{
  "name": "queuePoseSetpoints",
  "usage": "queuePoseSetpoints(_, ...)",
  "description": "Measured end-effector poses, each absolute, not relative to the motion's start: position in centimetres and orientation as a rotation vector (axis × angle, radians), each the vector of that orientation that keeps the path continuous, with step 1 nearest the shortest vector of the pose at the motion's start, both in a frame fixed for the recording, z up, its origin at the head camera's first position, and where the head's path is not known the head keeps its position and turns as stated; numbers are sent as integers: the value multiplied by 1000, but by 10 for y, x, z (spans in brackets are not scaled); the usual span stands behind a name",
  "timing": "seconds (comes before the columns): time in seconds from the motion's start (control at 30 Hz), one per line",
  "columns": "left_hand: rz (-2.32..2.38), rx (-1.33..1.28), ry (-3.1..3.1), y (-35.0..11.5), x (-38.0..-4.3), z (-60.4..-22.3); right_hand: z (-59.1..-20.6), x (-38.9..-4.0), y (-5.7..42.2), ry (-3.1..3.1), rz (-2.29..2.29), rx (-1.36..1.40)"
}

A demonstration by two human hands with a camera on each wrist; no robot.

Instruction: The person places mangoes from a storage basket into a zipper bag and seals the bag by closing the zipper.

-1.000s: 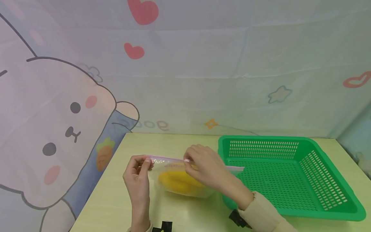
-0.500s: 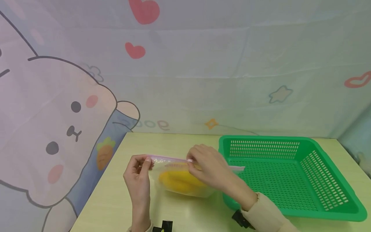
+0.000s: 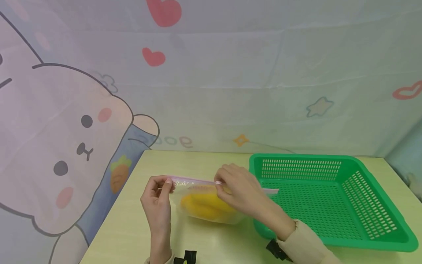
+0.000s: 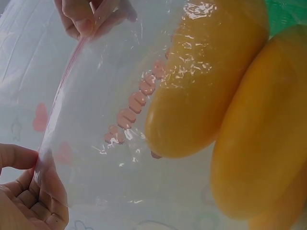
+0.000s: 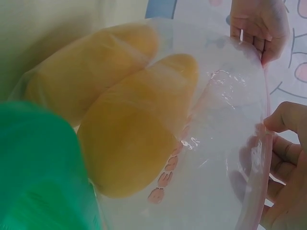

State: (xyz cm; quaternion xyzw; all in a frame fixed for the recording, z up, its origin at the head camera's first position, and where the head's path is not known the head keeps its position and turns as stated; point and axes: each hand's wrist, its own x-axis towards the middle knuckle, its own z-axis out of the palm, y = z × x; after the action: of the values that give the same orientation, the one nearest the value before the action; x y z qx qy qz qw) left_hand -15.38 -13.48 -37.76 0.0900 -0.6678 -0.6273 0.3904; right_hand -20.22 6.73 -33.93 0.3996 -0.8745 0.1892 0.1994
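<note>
A clear zip bag (image 3: 188,187) with a pink zip strip hangs between my hands, with several long, rounded yellow things (image 3: 204,207) inside it. My left hand (image 3: 158,200) pinches the left end of the strip between thumb and fingers. Farther right, my right hand (image 3: 239,189) pinches the strip at a small white slider (image 3: 218,182). Beyond that hand the strip's right end (image 3: 271,191) sticks out over the basket. In the left wrist view, the yellow things (image 4: 206,86) lie against the film beside pink lettering (image 4: 136,103).
A green plastic basket (image 3: 313,240) with slotted walls stands on the right of the pale table (image 3: 132,220), close beside the bag. A printed cloth (image 3: 230,73) with hearts and a cartoon animal hangs behind the table.
My right hand has slid a little to the right along the strip, with the white slider at its fingertips. The left hand keeps its place at the strip's left end.
</note>
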Motion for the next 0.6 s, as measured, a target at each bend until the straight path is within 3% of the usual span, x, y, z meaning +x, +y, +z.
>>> queuePoseSetpoints(0.6,-1601,240,-1683,-136,-153,-377,-342,-200,72,-2432,559,1082)
